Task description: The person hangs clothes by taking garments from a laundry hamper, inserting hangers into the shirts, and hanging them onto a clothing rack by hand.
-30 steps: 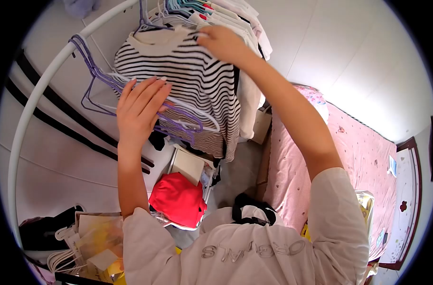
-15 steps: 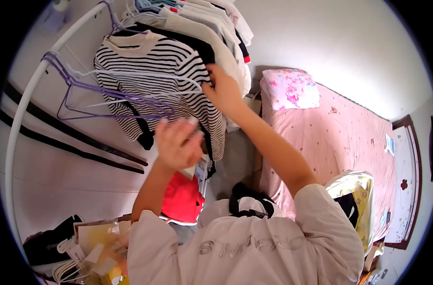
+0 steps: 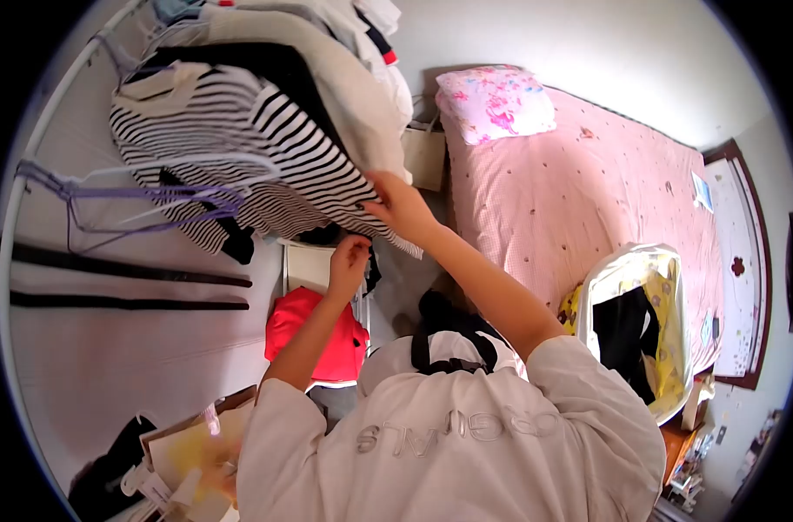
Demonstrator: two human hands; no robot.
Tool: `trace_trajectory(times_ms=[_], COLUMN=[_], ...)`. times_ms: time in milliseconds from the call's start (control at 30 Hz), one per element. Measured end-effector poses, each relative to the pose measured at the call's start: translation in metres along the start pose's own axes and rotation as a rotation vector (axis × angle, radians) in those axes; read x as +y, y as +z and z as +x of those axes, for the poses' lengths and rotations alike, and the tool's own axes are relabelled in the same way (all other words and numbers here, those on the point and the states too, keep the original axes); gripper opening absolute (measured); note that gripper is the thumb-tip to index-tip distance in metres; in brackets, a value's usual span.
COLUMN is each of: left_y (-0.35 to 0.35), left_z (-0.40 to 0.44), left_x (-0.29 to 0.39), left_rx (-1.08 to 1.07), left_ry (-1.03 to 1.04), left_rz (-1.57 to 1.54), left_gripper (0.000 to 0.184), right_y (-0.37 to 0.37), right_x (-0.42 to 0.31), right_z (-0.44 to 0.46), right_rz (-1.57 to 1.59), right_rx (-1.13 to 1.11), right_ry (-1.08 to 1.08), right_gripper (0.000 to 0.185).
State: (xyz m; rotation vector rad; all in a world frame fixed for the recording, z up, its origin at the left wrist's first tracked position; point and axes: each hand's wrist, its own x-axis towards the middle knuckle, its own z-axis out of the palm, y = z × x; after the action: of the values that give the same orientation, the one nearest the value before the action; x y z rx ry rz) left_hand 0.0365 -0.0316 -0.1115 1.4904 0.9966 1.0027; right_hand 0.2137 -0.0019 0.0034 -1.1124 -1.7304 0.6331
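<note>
A black-and-white striped top point(image 3: 214, 122) hangs from a purple hanger on the rack at the upper left. My right hand point(image 3: 400, 209) pinches the top's right side, its sleeve or edge, and pulls it out to the right. Lower down, my left hand point(image 3: 350, 265) is closed near the top's bottom hem; whether it grips the fabric is too small to tell. Several bare purple and white hangers point(image 3: 162, 200) hang in front of the top. Behind it hang a black garment and a cream garment point(image 3: 344, 96).
The curved white rack pole point(image 3: 9, 226) runs down the left. A red cloth point(image 3: 314, 335) lies below my left hand. A pink bed point(image 3: 570, 191) with a flowered pillow point(image 3: 498, 103) stands right. A lined basket point(image 3: 676, 348) holds dark clothes. Papers and bags point(image 3: 188, 444) sit lower left.
The view has swung right, showing more of the bed and basket. My left hand has left the hangers and moved to the hem. My right hand has slid from the shoulder down the top's side.
</note>
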Motion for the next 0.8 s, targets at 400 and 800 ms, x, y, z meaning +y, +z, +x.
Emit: trace_trajectory(times_ms=[400,800], left_y=[0.100,0.226], left_z=[-0.035,-0.026], left_x=[-0.039,-0.002], left_rx=[-1.124,-1.045], left_ry=[-0.008,0.010], left_rz=[0.770,0.420], left_gripper=[0.030,0.020], right_y=[-0.045,-0.165], right_x=[0.086,0.039], right_z=[-0.201,-0.359], right_rz=[-0.252,-0.374], right_rx=[0.104,0.548], right_ry=[0.629,1.099], right_gripper=[0.019,0.026])
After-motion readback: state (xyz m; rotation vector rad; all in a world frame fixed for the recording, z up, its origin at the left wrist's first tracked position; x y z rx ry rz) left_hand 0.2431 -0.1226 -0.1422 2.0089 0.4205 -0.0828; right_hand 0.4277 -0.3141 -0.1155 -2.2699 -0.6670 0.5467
